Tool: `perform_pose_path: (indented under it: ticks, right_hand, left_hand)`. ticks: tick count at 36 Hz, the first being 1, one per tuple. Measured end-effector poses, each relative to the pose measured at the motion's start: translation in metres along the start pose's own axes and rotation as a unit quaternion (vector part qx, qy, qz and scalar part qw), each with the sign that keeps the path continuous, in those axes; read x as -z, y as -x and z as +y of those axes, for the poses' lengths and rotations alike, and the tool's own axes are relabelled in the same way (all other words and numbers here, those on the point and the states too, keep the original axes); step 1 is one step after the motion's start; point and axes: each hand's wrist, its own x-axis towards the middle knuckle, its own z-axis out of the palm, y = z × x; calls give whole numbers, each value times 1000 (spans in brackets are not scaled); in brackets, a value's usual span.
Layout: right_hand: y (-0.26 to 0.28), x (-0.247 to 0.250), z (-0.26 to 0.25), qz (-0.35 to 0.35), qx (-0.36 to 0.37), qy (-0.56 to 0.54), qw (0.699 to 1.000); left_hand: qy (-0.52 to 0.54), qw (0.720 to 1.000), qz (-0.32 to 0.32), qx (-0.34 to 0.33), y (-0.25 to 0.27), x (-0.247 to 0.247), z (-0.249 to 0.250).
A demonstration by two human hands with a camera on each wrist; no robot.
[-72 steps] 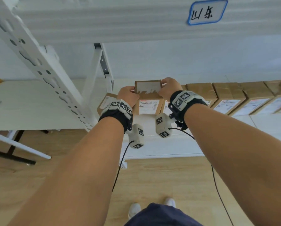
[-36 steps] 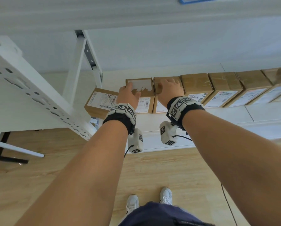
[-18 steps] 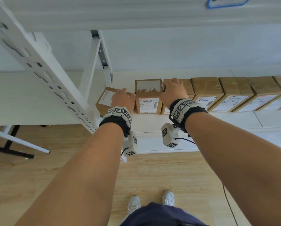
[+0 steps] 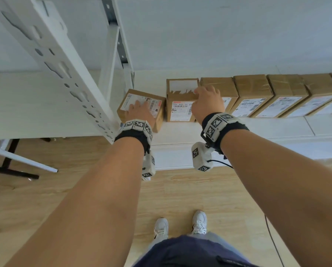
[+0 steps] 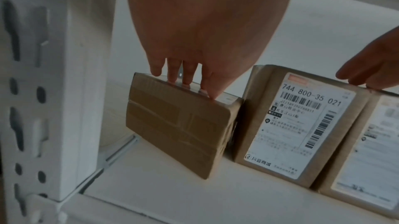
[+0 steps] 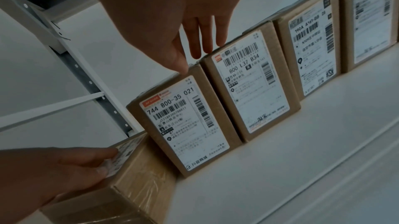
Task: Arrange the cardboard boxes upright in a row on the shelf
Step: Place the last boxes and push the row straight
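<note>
We see the left hand (image 4: 140,112) laid over the top of a flat-lying cardboard box (image 4: 142,106), its fingers (image 5: 185,75) hooked over the far top edge, so that grip is grasping the box. The right hand (image 4: 207,105) rests with fairly straight fingertips (image 6: 207,45) on the tops of the upright boxes; its grip is released, the thumb touching the end box (image 4: 180,101) of the row.

That end box carries a white label reading "744 800-35 021" with barcodes. Its neighbour (image 6: 250,87) reads "800 L37 B34", and the next (image 6: 311,48) begins "T90A". The smaller print is too blurred for us to read.

The flat box lies on the shelf (image 4: 180,130) just left of the row (image 4: 276,93), nearly against the end box and near the white perforated post (image 4: 65,70). Below, we see a wooden floor (image 4: 180,193) and white shoes (image 4: 180,224).
</note>
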Motion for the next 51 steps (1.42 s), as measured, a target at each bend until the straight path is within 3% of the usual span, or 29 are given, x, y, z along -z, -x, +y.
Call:
perform_pose_path:
  ticks: [9,15,23,29,45,51]
  right_hand:
    - [17,-7,-7,71,-34,-41,996]
    - [34,-19,-17,62,-64,-49,995]
    - [52,-49,-29,-88,-98,-83,988]
    - [52,-72,-42,-161,-100,-69,979]
    - [36,-83,-37,-172,-211,-126,954]
    - [37,-83,-36,-182,-206,-139,951]
  left_hand:
    - [-47,998,15,-40,29,3,-5]
    - [-83,993,37,-74,41,-2,-3]
    - [-29,993,80,-79,28,-1,-15]
    - [1,998,43,-55,7,-2,-23]
    - [-27,997,67,-1,-1,-8,-15]
    - [-2,998,59,4,10,-10,-10]
